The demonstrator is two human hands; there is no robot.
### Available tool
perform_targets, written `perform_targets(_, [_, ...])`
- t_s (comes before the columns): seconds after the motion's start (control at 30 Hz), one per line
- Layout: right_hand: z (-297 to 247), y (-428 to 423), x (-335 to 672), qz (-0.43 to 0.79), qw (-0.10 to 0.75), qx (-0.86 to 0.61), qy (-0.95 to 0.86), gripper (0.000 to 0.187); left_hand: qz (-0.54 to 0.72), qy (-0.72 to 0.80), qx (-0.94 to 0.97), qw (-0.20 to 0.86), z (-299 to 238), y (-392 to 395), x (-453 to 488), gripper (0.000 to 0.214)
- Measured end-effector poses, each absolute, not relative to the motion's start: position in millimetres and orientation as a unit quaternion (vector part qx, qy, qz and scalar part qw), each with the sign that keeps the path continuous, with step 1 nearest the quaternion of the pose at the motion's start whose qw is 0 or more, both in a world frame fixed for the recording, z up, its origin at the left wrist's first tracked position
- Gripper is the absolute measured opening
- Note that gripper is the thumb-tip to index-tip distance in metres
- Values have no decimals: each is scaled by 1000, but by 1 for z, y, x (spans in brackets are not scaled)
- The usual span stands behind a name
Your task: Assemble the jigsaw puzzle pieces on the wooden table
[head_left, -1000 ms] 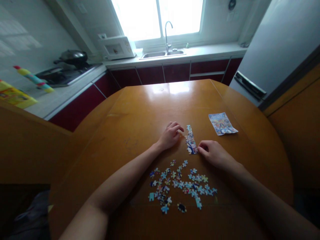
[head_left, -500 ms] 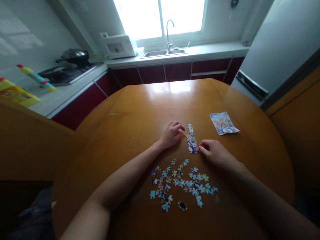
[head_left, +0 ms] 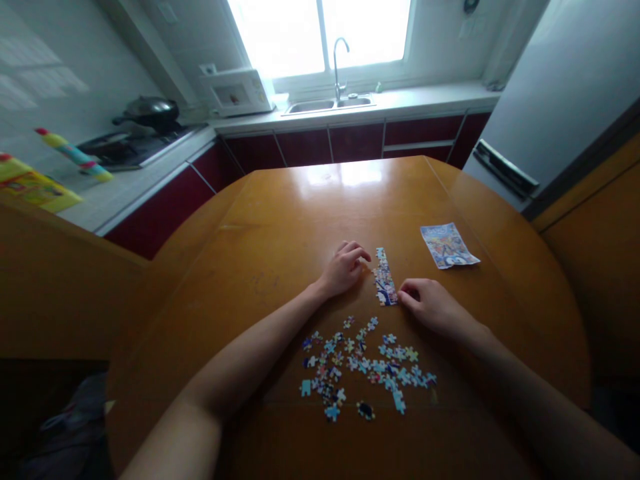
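Note:
A narrow strip of joined jigsaw pieces [head_left: 385,279] lies flat on the wooden table. My left hand [head_left: 347,267] rests just left of it, open, with bent fingers apart and nothing in them. At the strip's lower right corner is my right hand [head_left: 423,303], its fingers curled closed and their tips at the strip's edge. Whether they pinch anything is too small to tell. Nearer to me, many loose jigsaw pieces [head_left: 377,367] are scattered between my forearms. A creased picture sheet [head_left: 449,246] with a colourful print lies beyond my right hand.
The wooden table [head_left: 300,213] has rounded sides. Behind it runs a counter with a sink [head_left: 311,107], a tap [head_left: 336,67] and a white microwave [head_left: 237,93]. To the left are a stove with a pan [head_left: 153,112] and bottles; a fridge [head_left: 560,100] stands right.

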State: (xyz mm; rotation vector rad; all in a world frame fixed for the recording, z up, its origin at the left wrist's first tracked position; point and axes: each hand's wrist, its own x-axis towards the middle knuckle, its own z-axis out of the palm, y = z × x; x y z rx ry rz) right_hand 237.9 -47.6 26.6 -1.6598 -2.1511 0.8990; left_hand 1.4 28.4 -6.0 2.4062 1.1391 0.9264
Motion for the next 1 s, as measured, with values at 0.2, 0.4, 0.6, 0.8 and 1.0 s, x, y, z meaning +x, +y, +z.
perform_targets(0.2, [26, -47, 238, 309, 140, -573, -747, 23, 329, 396, 842, 162, -4, 27, 2, 29])
perform_targets(0.4, [25, -47, 239, 311, 144, -573, -744, 22, 322, 401, 842, 163, -3, 27, 2, 26])
perform_targets(0.6, [26, -48, 238, 313, 144, -571, -745, 23, 322, 400, 843, 161, -5, 28, 2, 28])
perform_targets(0.8, [27, -48, 237, 309, 150, -572, -745, 24, 325, 397, 842, 166, -3, 27, 2, 28])
perform_targets(1.0, [25, -48, 238, 311, 154, -567, -747, 23, 322, 395, 844, 168, -4, 28, 2, 26])
